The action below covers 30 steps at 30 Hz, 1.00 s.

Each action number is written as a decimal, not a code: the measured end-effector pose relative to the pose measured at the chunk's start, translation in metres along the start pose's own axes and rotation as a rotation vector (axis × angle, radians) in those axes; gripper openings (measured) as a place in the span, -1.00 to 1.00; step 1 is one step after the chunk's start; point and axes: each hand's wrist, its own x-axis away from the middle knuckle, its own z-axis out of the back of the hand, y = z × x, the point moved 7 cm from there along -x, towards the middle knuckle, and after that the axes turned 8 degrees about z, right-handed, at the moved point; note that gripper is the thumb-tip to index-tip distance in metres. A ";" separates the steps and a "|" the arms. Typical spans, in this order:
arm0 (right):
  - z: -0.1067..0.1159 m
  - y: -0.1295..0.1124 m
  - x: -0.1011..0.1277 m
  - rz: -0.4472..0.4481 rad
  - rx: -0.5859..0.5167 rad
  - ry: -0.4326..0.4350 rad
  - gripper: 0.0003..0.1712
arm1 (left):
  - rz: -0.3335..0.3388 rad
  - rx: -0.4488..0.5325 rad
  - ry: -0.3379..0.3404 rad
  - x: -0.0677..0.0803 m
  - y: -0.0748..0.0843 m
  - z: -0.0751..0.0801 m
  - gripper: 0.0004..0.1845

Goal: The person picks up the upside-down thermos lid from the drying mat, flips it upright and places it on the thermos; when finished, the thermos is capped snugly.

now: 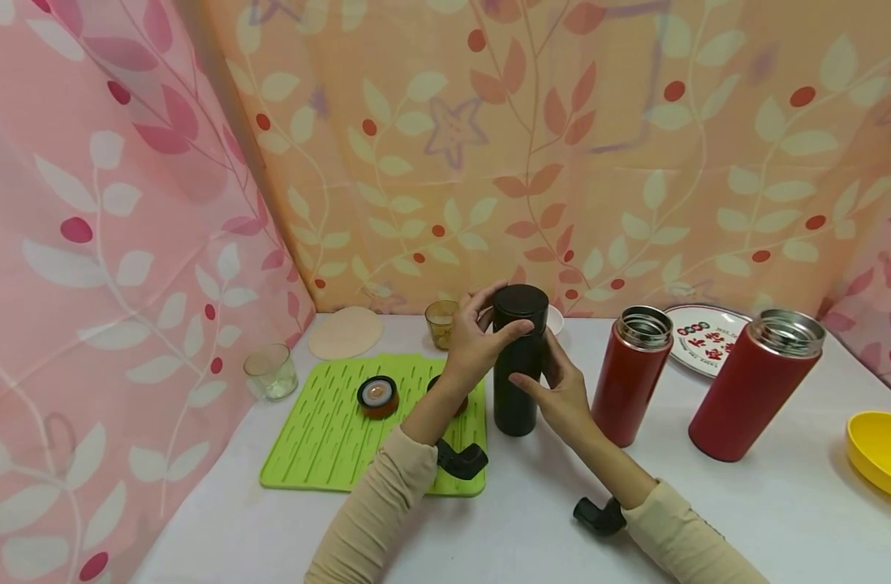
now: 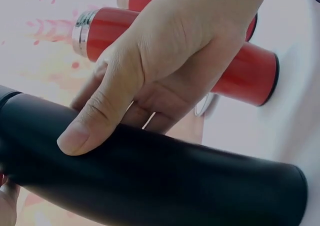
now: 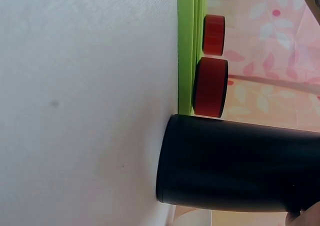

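A black vacuum flask (image 1: 514,405) stands upright on the white table, its black lid (image 1: 521,298) in place. My left hand (image 1: 477,345) grips it round the top near the lid, thumb across the front. Lower down, my right hand (image 1: 560,395) holds the body from the right side; the left wrist view shows this right hand (image 2: 160,61) with its thumb laid along the flask (image 2: 175,181). The base of the flask (image 3: 180,161) meets the table in the right wrist view. Most fingers of both hands are hidden behind it.
Two lidless red flasks (image 1: 631,389) (image 1: 745,397) stand to the right, before a printed plate (image 1: 679,316). Left lies a green mat (image 1: 314,438) with two red caps (image 3: 214,35) (image 3: 211,87). Glass cups (image 1: 270,373) (image 1: 440,324), a round beige disc (image 1: 346,332) and a yellow bowl (image 1: 884,454) surround them.
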 end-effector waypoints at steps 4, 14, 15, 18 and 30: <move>0.000 0.010 -0.001 0.003 -0.014 0.002 -0.04 | 0.022 0.006 -0.005 0.008 0.014 0.001 -0.37; 0.001 0.029 -0.002 0.043 -0.003 0.021 -0.05 | 0.009 0.050 -0.046 0.013 0.013 0.004 -0.42; 0.001 0.029 -0.002 0.038 -0.002 0.023 -0.05 | 0.009 0.046 -0.035 0.013 0.013 0.004 -0.41; 0.001 0.031 -0.001 0.027 -0.002 0.026 -0.05 | 0.011 0.031 0.011 0.014 0.014 0.004 -0.35; -0.001 0.007 0.000 0.010 -0.020 0.005 -0.05 | 0.049 0.006 0.084 0.013 0.012 0.005 -0.39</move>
